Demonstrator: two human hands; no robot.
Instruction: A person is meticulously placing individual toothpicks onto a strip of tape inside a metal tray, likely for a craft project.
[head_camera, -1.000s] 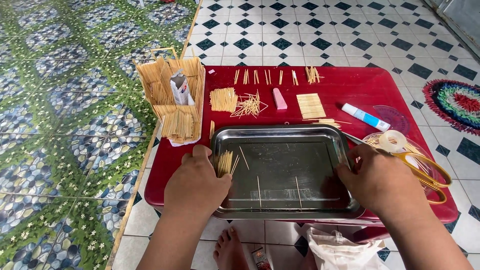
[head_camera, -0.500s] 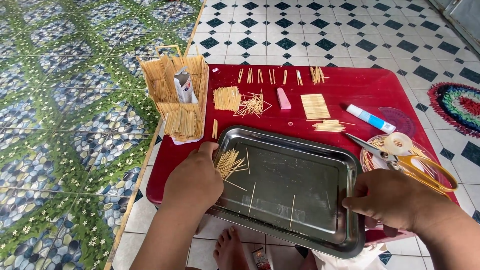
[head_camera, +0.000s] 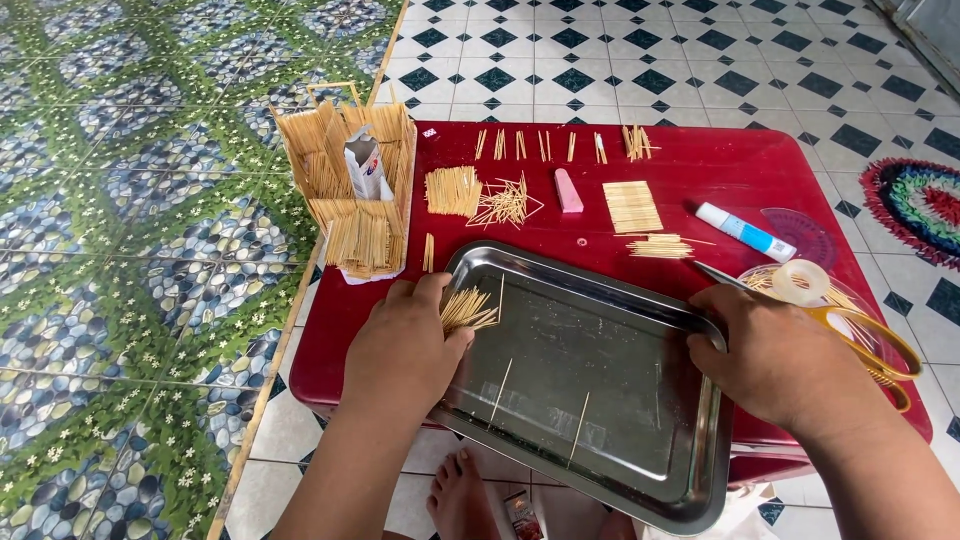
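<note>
Nearest the camera, over the front edge of a red table (head_camera: 700, 170), a steel tray (head_camera: 600, 380) sits skewed, its near right corner hanging past the table edge above bare toes (head_camera: 462, 490) on the tiled floor (head_camera: 150, 250). Both hands grip the tray by its sides. The left hand (head_camera: 405, 345) closes over the left rim, and the same grasp pins a small bundle of toothpicks (head_camera: 466, 310) fanned against the tray's inner wall. The right hand (head_camera: 775, 355) clasps the right rim, fingers curled over the edge. A few loose toothpicks (head_camera: 500, 385) lie scattered on the tray's bare floor.

Just beside the right hand, to its right, yellow-handled scissors (head_camera: 860, 335) rest on the table, with a roll of clear tape (head_camera: 800, 282) lying over them. Farther back, a white glue tube with a blue cap (head_camera: 745, 231) lies slanted, next to a clear protractor (head_camera: 805, 232). Near the middle of the table are a flat mat of glued toothpicks (head_camera: 632, 206), a smaller strip (head_camera: 658, 246), a pink eraser-like block (head_camera: 568, 191), a loose heap of toothpicks (head_camera: 505, 202) and a neat stack (head_camera: 453, 190). At the table's left edge stands a toothpick model house (head_camera: 350, 185) with a small white carton (head_camera: 364, 168) inside. Along the far edge, short toothpick pieces (head_camera: 560, 146) lie in a row. A round multicoloured rug (head_camera: 920, 205) lies on the floor at the right.
</note>
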